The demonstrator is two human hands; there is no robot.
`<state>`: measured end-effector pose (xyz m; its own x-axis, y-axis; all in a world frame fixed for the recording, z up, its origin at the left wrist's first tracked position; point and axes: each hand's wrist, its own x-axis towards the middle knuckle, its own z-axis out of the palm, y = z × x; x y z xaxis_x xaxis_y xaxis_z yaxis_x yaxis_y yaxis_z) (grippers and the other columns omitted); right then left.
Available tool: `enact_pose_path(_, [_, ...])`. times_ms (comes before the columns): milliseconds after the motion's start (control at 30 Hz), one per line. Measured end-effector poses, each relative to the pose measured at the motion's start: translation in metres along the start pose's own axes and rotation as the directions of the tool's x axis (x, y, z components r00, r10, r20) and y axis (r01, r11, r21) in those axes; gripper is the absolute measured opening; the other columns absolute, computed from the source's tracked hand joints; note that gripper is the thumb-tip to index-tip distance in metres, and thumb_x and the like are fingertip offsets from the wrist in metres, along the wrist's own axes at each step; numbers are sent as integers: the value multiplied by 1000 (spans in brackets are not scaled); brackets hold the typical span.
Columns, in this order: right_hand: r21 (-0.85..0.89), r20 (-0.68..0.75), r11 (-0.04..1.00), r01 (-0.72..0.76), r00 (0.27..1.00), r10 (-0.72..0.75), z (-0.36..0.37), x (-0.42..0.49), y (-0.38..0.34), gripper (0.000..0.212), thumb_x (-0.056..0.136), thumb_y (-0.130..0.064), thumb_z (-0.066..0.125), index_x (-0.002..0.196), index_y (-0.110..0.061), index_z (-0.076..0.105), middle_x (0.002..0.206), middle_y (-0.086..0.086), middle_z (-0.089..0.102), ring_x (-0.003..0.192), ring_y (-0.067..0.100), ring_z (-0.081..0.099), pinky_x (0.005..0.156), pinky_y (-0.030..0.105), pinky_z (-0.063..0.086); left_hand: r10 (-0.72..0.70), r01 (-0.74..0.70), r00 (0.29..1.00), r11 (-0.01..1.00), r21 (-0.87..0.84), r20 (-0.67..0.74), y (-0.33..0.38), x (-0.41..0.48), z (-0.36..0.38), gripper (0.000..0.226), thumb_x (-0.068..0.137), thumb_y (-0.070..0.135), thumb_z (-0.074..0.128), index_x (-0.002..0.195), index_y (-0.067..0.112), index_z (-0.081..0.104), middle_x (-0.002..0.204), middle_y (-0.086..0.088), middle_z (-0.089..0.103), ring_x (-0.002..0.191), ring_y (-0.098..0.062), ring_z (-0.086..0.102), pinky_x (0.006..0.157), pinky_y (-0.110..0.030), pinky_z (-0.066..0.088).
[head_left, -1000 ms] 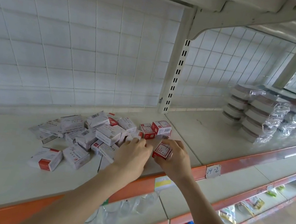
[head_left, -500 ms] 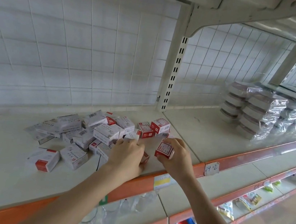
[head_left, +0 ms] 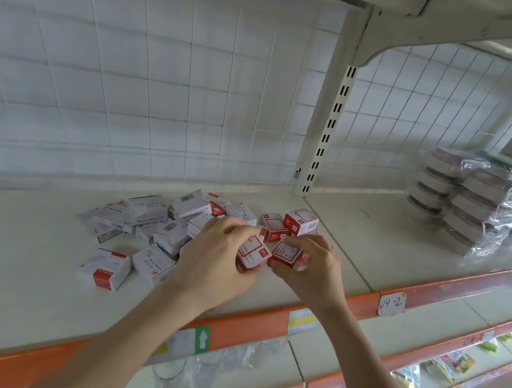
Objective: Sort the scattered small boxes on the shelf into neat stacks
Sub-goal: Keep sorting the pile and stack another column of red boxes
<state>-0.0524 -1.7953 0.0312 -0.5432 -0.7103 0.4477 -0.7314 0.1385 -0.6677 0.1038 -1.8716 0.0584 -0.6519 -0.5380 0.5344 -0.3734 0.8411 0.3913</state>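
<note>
Left hand (head_left: 217,254) grips one box (head_left: 253,253), right hand (head_left: 313,266) pinches a second box (head_left: 286,252), side by side, probably squaring them up to stack. The loose pile (head_left: 153,222) sits at 10 o'clock from the hands, on the shelf (head_left: 11,259).

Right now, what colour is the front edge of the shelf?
The shelf edge is orange, clearest in the head view.

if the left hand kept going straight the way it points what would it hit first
Probably the two red-and-white boxes standing just beyond the left hand, which grips a small box; depth is unclear.
</note>
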Motion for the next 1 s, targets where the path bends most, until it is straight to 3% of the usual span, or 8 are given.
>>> enact_pose_path(67, [27, -14, 999, 18, 1000, -18, 5, 3, -12, 41, 59, -11, 82, 99, -11, 70, 101, 0, 59, 90, 14, 56, 76, 7, 38, -30, 29, 999, 999, -16, -31, -11, -2, -8, 53, 62, 20, 81, 111, 8, 66, 108, -8, 62, 100, -26, 58, 80, -25, 37])
enact_pose_path(200, [57, -52, 993, 108, 993, -105, 15, 11, -37, 38, 59, -6, 82, 96, -9, 71, 95, -4, 54, 83, 7, 53, 75, -2, 33, -127, 122, 988, 991, -59, -86, -30, -8, -27, 52, 62, 16, 81, 110, 7, 66, 111, -7, 61, 103, -25, 57, 82, -24, 37])
enact_pose_path(333, [98, -43, 976, 195, 981, -192, 29, 14, -64, 38, 59, -8, 82, 96, -10, 71, 91, -10, 52, 80, -6, 52, 72, 7, 44, -183, 178, 979, 982, -62, -88, -51, -22, -45, 50, 59, 16, 82, 107, 8, 67, 106, -8, 64, 99, -28, 60, 81, -28, 41])
enact_pose_path(567, [173, 46, 946, 275, 957, -287, 70, 9, -112, 40, 57, -24, 71, 95, -11, 71, 95, -5, 56, 83, 7, 57, 74, 9, 45, -273, 268, 959, 961, -71, -75, -83, -47, -85, 47, 53, 20, 73, 97, 7, 70, 95, -9, 66, 87, -28, 64, 74, -26, 44])
enact_pose_path(800, [191, 148, 938, 287, 937, -317, 134, -15, -165, 40, 56, -27, 72, 92, -9, 71, 92, -5, 54, 81, 4, 53, 73, 9, 43, -413, 414, 910, 910, 5, -36, -142, -96, -125, 52, 54, 28, 66, 101, 6, 69, 97, -10, 64, 87, -30, 62, 75, -27, 44])
enact_pose_path(933, [194, 243, 956, 222, 933, -266, 176, -34, -193, 42, 54, -30, 72, 93, -13, 71, 92, -6, 54, 83, 8, 54, 74, 14, 42, -464, 464, 886, 883, 71, -15, -172, -124, -151, 56, 62, 24, 74, 114, 8, 64, 108, -10, 61, 100, -29, 58, 81, -23, 39])
enact_pose_path(1000, [169, 298, 966, 197, 924, -240, 196, -42, -205, 41, 56, -27, 76, 94, -15, 71, 93, -5, 55, 86, 12, 57, 76, 8, 38, -476, 474, 879, 875, 98, 4, -184, -136, -162, 58, 67, 21, 75, 122, 11, 59, 116, -7, 58, 109, -24, 54, 82, -18, 34])
